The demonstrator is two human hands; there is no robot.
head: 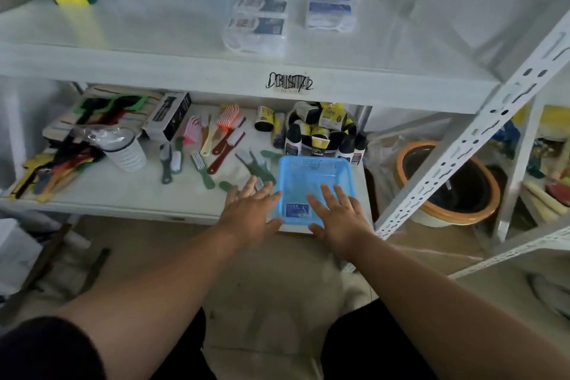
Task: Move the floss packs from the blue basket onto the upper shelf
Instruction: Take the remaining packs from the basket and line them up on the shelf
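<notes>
Lower shelf [129,194]: floss pack [296,210] between fingers [328,191]

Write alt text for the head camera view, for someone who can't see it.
Both open hands, left and right, reach to a blue basket on the lower shelf, with one floss pack left inside. Several floss packs already lie on the upper shelf; brushes and bottles sit beside the basket.

Floss packs [257,14] lie on the upper shelf [154,28], basket [314,170] on the lower shelf [123,191] below.
</notes>
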